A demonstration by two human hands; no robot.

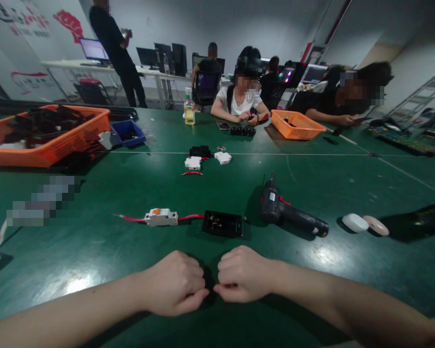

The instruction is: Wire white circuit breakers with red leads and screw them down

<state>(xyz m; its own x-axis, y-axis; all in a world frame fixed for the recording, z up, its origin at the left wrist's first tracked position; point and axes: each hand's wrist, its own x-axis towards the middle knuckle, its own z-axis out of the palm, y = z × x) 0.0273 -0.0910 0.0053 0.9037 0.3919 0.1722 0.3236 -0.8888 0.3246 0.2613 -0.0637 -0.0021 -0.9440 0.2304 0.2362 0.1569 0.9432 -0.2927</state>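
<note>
My left hand [179,284] rests on the green table as a loose fist, and no object shows in it. Facing it across a narrow gap, my right hand [242,275] is curled the same way, also with nothing visible. Just beyond both hands lies an open black plastic box [223,224] with brass-coloured metal parts inside. A red wire [190,217] joins it to a white circuit breaker [161,217] with an orange switch. From the breaker's left end another red wire [132,219] runs out to a bare tip. To the right lies a black cordless screwdriver [292,212].
Farther back sit white breakers [193,163], a short red wire [192,173] and a black block [200,151]. Orange baskets [50,154] [297,126], a blue bin [130,135] and a bottle [189,113] stand beyond. A white case [354,223] lies right. Co-workers sit across the table.
</note>
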